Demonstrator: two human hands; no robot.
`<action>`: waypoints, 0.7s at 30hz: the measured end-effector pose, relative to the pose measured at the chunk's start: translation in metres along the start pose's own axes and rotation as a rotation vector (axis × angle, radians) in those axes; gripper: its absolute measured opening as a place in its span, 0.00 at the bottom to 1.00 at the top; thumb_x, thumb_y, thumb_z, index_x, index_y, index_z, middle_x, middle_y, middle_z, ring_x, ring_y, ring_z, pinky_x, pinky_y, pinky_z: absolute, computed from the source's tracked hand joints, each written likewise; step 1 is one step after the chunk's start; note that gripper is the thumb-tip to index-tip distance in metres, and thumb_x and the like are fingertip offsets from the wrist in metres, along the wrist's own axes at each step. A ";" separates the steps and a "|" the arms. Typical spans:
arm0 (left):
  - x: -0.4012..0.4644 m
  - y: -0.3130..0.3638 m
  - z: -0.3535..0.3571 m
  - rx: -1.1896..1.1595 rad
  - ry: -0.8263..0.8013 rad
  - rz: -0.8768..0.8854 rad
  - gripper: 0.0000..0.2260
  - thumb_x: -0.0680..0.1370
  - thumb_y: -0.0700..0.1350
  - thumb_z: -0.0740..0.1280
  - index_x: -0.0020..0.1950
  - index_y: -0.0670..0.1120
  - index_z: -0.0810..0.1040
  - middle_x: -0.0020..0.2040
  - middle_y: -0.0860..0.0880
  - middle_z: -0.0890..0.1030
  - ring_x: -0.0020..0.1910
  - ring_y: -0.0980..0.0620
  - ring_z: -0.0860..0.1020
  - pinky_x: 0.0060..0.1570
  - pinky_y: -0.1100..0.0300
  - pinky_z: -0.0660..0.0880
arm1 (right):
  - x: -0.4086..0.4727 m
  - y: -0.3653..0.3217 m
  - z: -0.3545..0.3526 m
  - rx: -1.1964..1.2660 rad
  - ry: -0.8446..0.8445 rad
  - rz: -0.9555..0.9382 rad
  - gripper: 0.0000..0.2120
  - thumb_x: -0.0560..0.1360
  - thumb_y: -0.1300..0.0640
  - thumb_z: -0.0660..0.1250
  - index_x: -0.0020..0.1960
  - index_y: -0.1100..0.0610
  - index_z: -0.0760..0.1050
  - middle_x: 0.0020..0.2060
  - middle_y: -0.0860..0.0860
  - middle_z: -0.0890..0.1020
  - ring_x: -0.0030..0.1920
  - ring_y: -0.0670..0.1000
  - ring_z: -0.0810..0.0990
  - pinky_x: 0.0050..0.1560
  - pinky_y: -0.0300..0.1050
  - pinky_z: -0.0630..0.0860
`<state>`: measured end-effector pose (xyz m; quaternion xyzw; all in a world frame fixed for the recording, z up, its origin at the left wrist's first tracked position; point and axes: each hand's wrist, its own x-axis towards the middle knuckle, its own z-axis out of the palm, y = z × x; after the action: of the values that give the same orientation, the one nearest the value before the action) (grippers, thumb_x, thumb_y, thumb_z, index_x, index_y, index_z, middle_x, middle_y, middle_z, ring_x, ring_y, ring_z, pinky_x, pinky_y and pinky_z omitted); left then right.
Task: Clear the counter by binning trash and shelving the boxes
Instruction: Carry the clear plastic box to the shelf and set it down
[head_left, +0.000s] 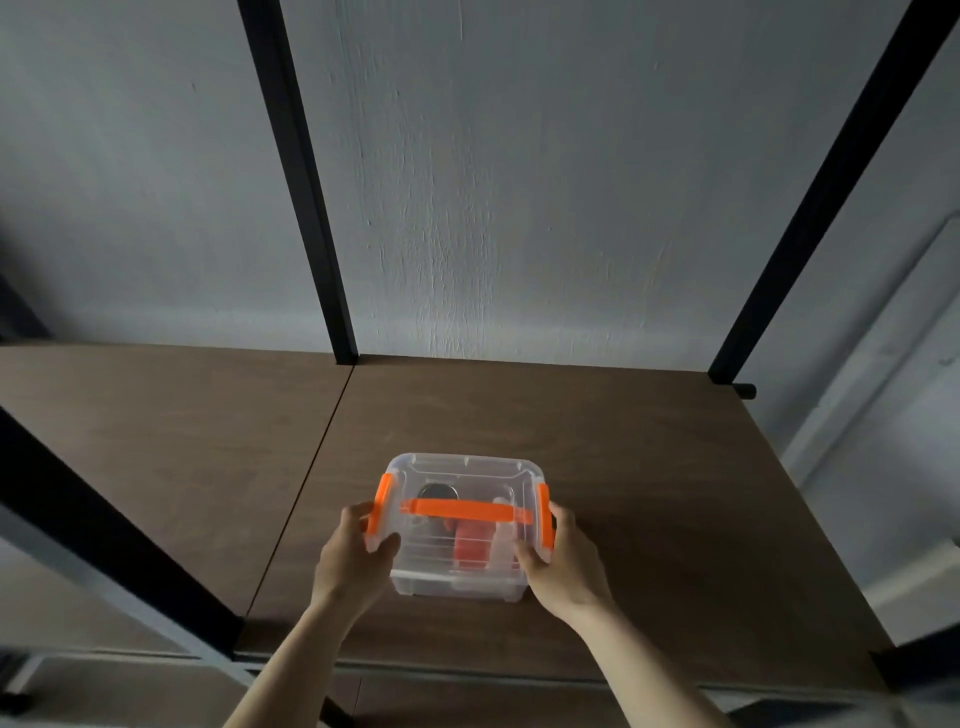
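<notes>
A small clear plastic box (457, 566) with an orange carry handle and orange side latches rests on the brown wooden shelf (649, 467), near its front edge. Through the lid I see a red item and a round metal item inside. My left hand (353, 558) grips the box's left side, thumb on the front wall. My right hand (561, 564) grips its right side by the latch. Both forearms reach in from the bottom of the view.
Black metal uprights (301, 182) (821, 197) rise at the shelf's back against a pale wall. A second shelf board (156, 457) adjoins on the left, with a black diagonal brace (104, 540) crossing in front of it.
</notes>
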<state>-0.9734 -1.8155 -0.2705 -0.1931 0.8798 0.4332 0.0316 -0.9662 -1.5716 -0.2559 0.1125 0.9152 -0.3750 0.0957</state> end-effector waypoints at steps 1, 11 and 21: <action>-0.002 0.001 -0.001 0.048 0.000 0.025 0.23 0.77 0.46 0.70 0.70 0.47 0.69 0.60 0.44 0.80 0.50 0.47 0.78 0.47 0.50 0.79 | 0.000 0.001 -0.001 -0.050 0.010 -0.021 0.34 0.73 0.31 0.61 0.73 0.46 0.62 0.64 0.48 0.79 0.61 0.52 0.80 0.59 0.56 0.79; -0.039 0.047 -0.019 0.482 -0.029 0.336 0.38 0.74 0.68 0.62 0.79 0.53 0.58 0.75 0.49 0.69 0.71 0.47 0.69 0.65 0.49 0.72 | -0.033 -0.019 -0.058 -0.512 0.050 -0.212 0.35 0.78 0.35 0.58 0.79 0.50 0.53 0.76 0.56 0.63 0.75 0.59 0.64 0.69 0.59 0.70; -0.120 0.135 -0.030 0.718 -0.021 0.658 0.44 0.69 0.73 0.64 0.80 0.56 0.55 0.81 0.51 0.59 0.78 0.47 0.60 0.77 0.50 0.55 | -0.098 -0.015 -0.134 -0.682 0.164 -0.372 0.37 0.76 0.33 0.58 0.79 0.48 0.54 0.79 0.57 0.57 0.77 0.61 0.59 0.73 0.63 0.63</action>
<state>-0.9090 -1.7272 -0.1243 0.1226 0.9877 0.0913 -0.0335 -0.8883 -1.5004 -0.1265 -0.0637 0.9966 -0.0504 -0.0154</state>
